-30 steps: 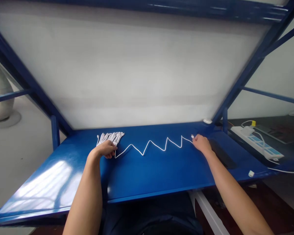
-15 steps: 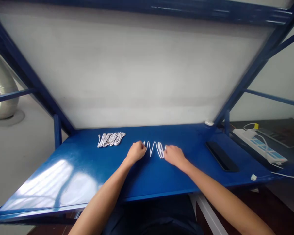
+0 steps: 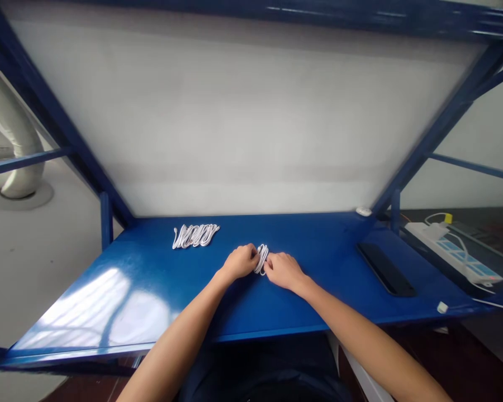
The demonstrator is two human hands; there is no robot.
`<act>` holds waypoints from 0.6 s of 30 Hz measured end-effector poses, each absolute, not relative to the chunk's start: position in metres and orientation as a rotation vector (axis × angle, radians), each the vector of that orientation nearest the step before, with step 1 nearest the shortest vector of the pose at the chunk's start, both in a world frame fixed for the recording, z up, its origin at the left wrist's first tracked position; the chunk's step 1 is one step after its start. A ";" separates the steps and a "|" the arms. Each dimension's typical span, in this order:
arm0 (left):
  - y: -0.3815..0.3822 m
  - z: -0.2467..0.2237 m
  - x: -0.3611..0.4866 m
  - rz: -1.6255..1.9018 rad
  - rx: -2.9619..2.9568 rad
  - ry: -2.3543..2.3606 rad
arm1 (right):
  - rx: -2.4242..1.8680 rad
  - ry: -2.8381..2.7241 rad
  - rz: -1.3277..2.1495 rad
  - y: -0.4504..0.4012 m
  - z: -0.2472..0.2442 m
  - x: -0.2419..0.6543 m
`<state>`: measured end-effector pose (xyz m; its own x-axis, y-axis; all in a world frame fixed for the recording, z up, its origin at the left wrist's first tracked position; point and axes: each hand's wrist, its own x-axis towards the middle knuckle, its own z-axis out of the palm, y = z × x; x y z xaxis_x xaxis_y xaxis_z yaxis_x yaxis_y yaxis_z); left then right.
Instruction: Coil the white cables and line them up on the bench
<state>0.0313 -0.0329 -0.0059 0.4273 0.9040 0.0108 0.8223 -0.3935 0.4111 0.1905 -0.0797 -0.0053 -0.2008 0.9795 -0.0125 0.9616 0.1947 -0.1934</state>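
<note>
A white cable [image 3: 261, 259] is bunched into a small narrow coil between my two hands, over the middle of the blue table. My left hand [image 3: 242, 261] is closed at the coil's left side, thumb and fingers pinched on it. From the right, my right hand [image 3: 284, 270] grips the coil's other side with curled fingers. The cable's ends are hidden in the fingers. Farther back to the left, a row of coiled white cables [image 3: 195, 236] lies on the table.
At the right of the blue table [image 3: 302, 312] lie a dark flat phone-like slab [image 3: 385, 269] and a small white block [image 3: 442, 307]. A white oval object [image 3: 364, 211] sits by the back panel. Beyond the right edge is a power strip [image 3: 456, 252] with cords.
My hands have come closer together, and the white cable that was stretched in loose zigzags between them is now gathered into a compact coil. The view has shifted slightly.
</note>
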 end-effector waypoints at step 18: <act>-0.038 0.001 0.025 0.290 2.375 1.251 | -1.259 -2.413 0.419 -0.075 -0.004 0.211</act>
<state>0.0251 -0.0377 0.0011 0.5694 0.8218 -0.0186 0.7300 -0.4952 0.4710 0.2112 -0.0754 -0.0044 -0.5234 0.8290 0.1968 0.7140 0.5528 -0.4296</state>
